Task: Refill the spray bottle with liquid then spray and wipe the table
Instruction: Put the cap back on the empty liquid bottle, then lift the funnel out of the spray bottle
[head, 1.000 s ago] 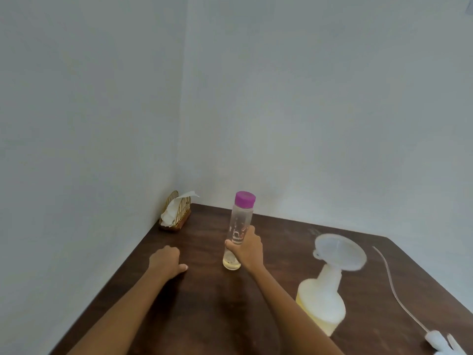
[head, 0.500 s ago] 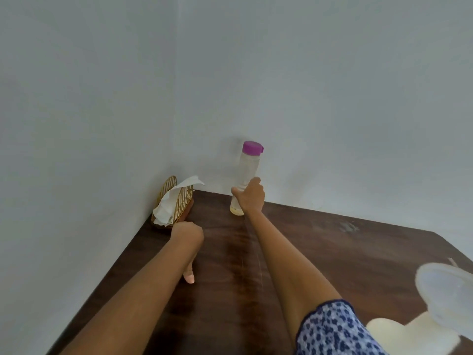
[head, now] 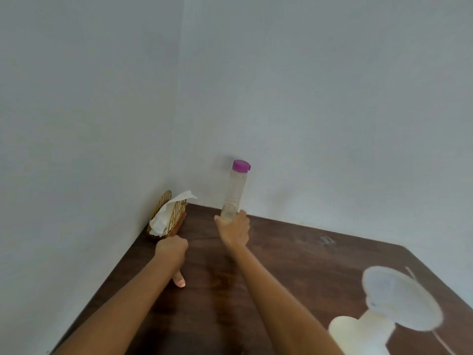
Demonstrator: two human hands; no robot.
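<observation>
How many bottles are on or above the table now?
2. The clear bottle with a purple cap is in the right hand near the far wall; the white bottle with a funnel stands at front right.

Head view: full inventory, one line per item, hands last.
clear bottle: 1, clear with purple cap, upright near the back wall, gripped at its base
napkin holder: 1, gold wire on a brown base, back-left corner of the table
napkins: white, a bunch in the holder
spray bottle: 1, cream, bottom right, cut off by the frame edge
funnel: 1, translucent white, sitting in the spray bottle's neck
tube: 1, thin, pale, bottom right
table: 1, dark brown wood
left hand: 1, closed, one finger pointing down
right hand: 1, fingers around the clear bottle's base
</observation>
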